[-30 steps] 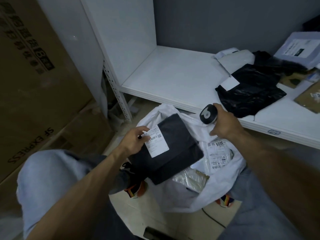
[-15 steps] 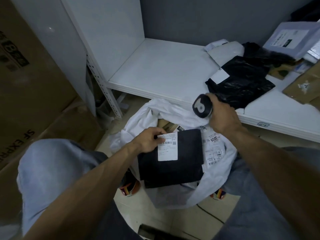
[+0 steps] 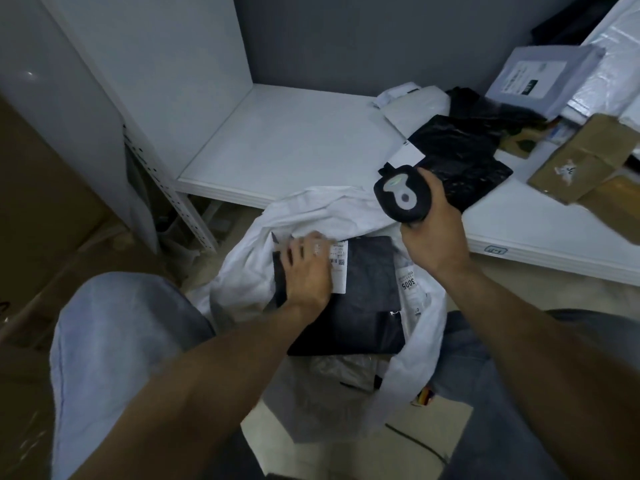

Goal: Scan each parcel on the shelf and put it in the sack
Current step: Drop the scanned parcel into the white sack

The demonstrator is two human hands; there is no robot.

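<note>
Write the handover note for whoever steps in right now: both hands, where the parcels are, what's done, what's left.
Left hand: flat on the dark grey parcel, pressing it into the white sack on the floor; whether it grips cannot be told.
Right hand: holds the scanner above the sack.
Done: at least two parcels in the sack, including a white one labelled 3005.
Left: parcels on the shelf: black bag, white mailer, grey mailer, cardboard boxes.
</note>
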